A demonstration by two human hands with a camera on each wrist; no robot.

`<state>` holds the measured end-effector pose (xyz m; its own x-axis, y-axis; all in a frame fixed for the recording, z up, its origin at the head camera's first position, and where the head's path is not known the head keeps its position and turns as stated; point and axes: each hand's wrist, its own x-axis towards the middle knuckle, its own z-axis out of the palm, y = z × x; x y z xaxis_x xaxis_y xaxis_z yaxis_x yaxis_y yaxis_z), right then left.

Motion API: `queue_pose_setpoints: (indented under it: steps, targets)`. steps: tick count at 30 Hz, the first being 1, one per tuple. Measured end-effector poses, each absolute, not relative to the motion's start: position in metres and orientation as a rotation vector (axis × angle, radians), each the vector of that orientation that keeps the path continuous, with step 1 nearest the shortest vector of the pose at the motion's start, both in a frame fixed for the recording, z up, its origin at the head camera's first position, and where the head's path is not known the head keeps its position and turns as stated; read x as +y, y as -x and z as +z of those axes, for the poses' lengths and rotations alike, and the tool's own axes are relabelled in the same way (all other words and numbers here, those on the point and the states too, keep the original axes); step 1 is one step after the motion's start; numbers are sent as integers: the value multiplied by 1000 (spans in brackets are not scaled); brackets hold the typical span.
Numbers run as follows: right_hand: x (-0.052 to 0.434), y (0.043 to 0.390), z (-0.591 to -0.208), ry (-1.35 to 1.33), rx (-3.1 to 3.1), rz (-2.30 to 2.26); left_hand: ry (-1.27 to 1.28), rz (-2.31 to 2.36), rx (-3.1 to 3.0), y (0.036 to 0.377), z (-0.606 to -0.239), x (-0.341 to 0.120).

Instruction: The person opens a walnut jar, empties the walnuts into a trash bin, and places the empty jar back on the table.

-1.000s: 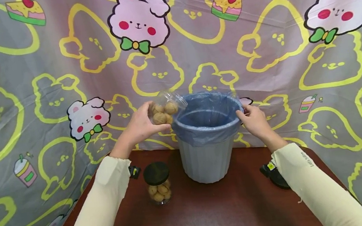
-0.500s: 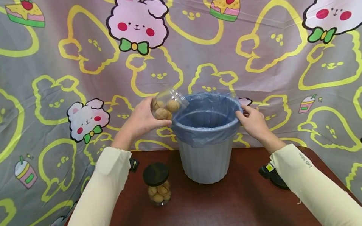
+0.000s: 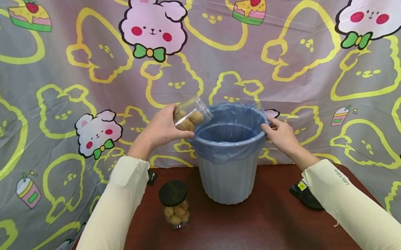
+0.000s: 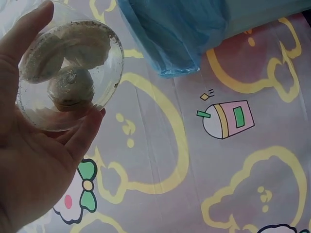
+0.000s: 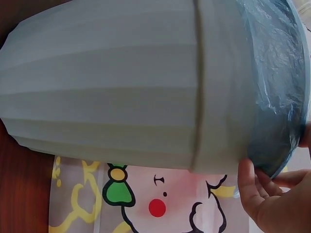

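Grey bin (image 3: 230,180) stands between the right hand (image 3: 282,134), pinching its lined rim (image 3: 231,143), and the left hand (image 3: 162,126), curled round a clear jar (image 3: 192,115) whose base (image 4: 71,75) only the left wrist view shows, lip (image 3: 204,106) tilted toward the bin's open mouth.

Left hand (image 4: 36,165) around a clear jar (image 4: 103,82) of dim roundish lumps (image 4: 71,90), perhaps three, near blue plastic (image 4: 172,34).

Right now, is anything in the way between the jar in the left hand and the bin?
Nothing I can see. The left hand holds the jar tipped toward the bin. The right hand holds the bin's other side, and the lidded jar stands aside on the table.
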<state>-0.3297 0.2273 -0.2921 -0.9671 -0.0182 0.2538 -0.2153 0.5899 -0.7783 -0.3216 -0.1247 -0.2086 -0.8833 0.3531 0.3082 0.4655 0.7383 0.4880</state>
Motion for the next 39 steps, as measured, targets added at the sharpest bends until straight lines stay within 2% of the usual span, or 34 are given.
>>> queue_pose_setpoints:
  steps: [28,39]
  targets:
    - [225,332,-293,-180,-2586,1303,625,-170,-2763,332,-197,-110]
    - [225,330,-291,-173,-2597,1282,696,73,-2685,337,-192,-106]
